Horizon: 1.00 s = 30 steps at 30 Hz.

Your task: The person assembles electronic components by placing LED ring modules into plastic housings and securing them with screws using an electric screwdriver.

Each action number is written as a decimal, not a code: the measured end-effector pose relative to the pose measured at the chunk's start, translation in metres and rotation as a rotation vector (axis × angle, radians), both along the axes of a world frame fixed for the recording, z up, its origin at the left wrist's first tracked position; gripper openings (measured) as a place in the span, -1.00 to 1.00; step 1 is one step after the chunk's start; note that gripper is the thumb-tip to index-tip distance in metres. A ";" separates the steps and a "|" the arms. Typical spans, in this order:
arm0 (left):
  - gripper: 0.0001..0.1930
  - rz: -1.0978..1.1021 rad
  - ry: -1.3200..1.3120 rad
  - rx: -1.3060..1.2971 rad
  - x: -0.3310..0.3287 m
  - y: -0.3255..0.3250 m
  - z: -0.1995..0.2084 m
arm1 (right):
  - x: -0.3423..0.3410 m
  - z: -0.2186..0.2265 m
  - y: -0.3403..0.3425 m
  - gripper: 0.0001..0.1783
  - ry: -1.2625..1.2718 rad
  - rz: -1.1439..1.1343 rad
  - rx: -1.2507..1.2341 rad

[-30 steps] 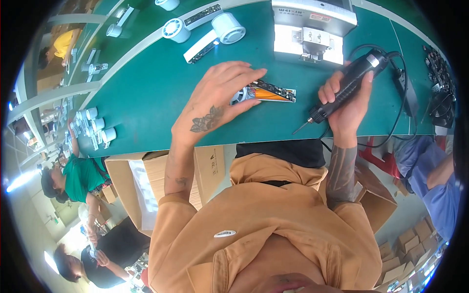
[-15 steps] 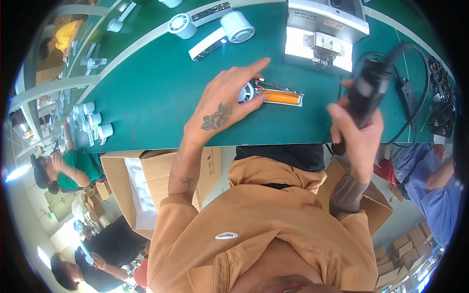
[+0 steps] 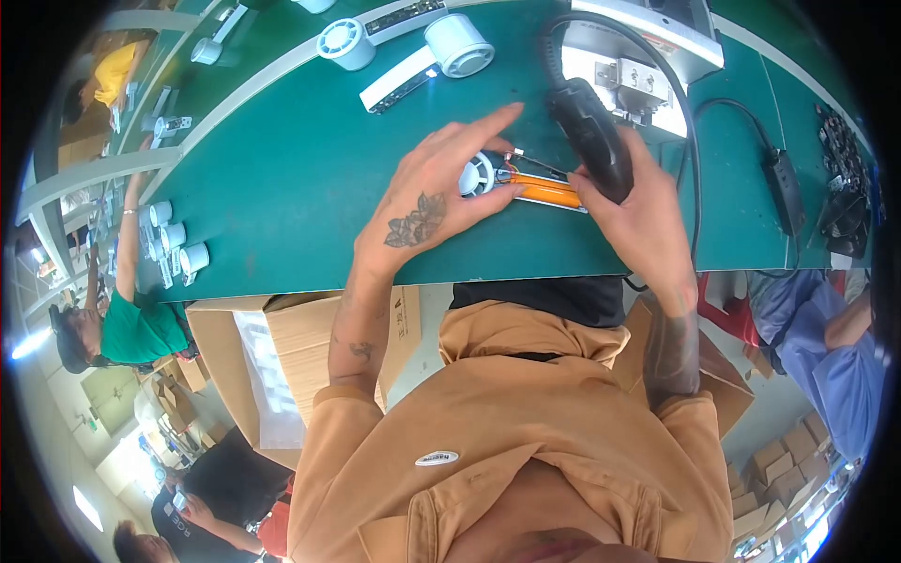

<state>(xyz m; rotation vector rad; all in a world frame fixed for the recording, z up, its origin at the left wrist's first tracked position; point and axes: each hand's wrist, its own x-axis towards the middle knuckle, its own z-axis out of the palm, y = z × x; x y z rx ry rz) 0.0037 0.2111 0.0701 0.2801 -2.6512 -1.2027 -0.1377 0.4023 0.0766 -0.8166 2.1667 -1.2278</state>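
My left hand (image 3: 424,192) curves around the round white head of a handheld fan (image 3: 480,176), thumb and fingers on either side of it. The fan's handle lies open on the green table, showing an orange cylindrical battery (image 3: 549,192), wires and a narrow circuit board (image 3: 542,163). My right hand (image 3: 649,218) is closed around a black corded electric screwdriver (image 3: 593,131), held over the handle's far right end. The screwdriver's tip is hidden behind the hand, so contact cannot be made out.
A metal machine (image 3: 648,89) stands at the back right, with the tool's black cord (image 3: 693,159) looping past it. Two white fans (image 3: 458,47) lie at the back. A black power adapter (image 3: 781,192) sits right. Several fan parts (image 3: 194,258) stand left; an open carton (image 3: 230,375) is below.
My right hand has brought the electric screwdriver leftward from the table's right side to the fan handle's end. My left hand stays on the fan.
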 end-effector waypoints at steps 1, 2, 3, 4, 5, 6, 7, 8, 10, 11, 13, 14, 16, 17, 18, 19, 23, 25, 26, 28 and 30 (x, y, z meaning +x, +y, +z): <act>-0.27 -0.006 0.005 0.001 0.000 -0.001 0.000 | 0.000 -0.001 0.001 -0.52 -0.001 0.002 0.001; -0.27 -0.004 0.003 0.002 0.000 -0.001 0.000 | 0.001 -0.001 0.001 -0.51 -0.002 0.010 0.000; -0.28 -0.017 0.003 -0.006 0.001 -0.001 0.001 | 0.001 -0.001 0.002 -0.51 -0.003 0.018 0.000; -0.28 -0.030 0.001 -0.012 0.002 -0.001 0.001 | 0.002 -0.001 0.001 -0.51 -0.006 0.020 0.002; -0.28 -0.028 -0.001 -0.010 0.002 -0.001 0.003 | 0.002 -0.002 0.001 -0.51 -0.027 0.008 0.006; -0.26 -0.026 -0.032 -0.005 0.001 0.000 0.007 | 0.002 -0.002 0.001 -0.50 -0.047 -0.004 0.011; -0.23 -0.023 -0.061 -0.001 0.000 0.000 0.009 | 0.002 -0.002 0.000 -0.50 -0.049 -0.002 0.012; -0.23 -0.021 -0.062 0.001 -0.001 0.000 0.008 | 0.001 -0.002 0.000 -0.50 -0.064 -0.002 0.023; -0.21 -0.048 -0.065 0.016 -0.002 -0.001 0.007 | 0.000 -0.003 0.000 -0.50 -0.080 0.000 0.034; -0.21 -0.047 -0.066 0.017 -0.002 -0.001 0.007 | -0.001 -0.003 0.000 -0.50 -0.090 -0.007 0.026; -0.20 -0.062 -0.056 0.037 -0.002 -0.001 0.008 | -0.002 -0.003 0.001 -0.50 -0.101 -0.018 0.021; -0.20 -0.065 -0.057 0.040 -0.002 -0.001 0.007 | -0.004 -0.001 0.001 -0.49 -0.112 -0.005 0.058; -0.20 -0.065 -0.043 0.035 -0.001 -0.001 0.006 | -0.005 0.002 0.001 -0.47 -0.125 0.005 0.097; -0.20 -0.067 -0.045 0.037 -0.001 -0.001 0.006 | -0.005 0.002 0.000 -0.45 -0.145 0.016 0.081; -0.20 -0.069 -0.036 0.039 0.000 -0.001 0.006 | -0.005 0.002 0.001 -0.44 -0.165 0.027 0.065; -0.19 -0.071 -0.025 0.040 -0.001 -0.001 0.005 | -0.005 0.000 0.001 -0.44 -0.166 0.024 0.066; -0.20 -0.099 -0.018 0.024 0.000 -0.002 0.006 | -0.005 -0.005 0.003 -0.41 -0.176 0.041 -0.035; -0.20 -0.146 0.001 0.007 0.000 -0.006 0.005 | -0.005 -0.005 0.003 -0.41 -0.215 0.070 -0.051; -0.20 -0.149 -0.003 0.010 0.001 -0.007 0.005 | -0.005 -0.003 0.002 -0.41 -0.208 0.079 -0.002; -0.21 -0.183 0.002 0.049 0.002 -0.010 0.007 | -0.004 -0.002 0.001 -0.41 -0.204 0.086 0.049; -0.23 -0.160 0.029 0.095 0.005 -0.011 0.006 | -0.003 -0.001 0.002 -0.42 -0.194 0.052 0.055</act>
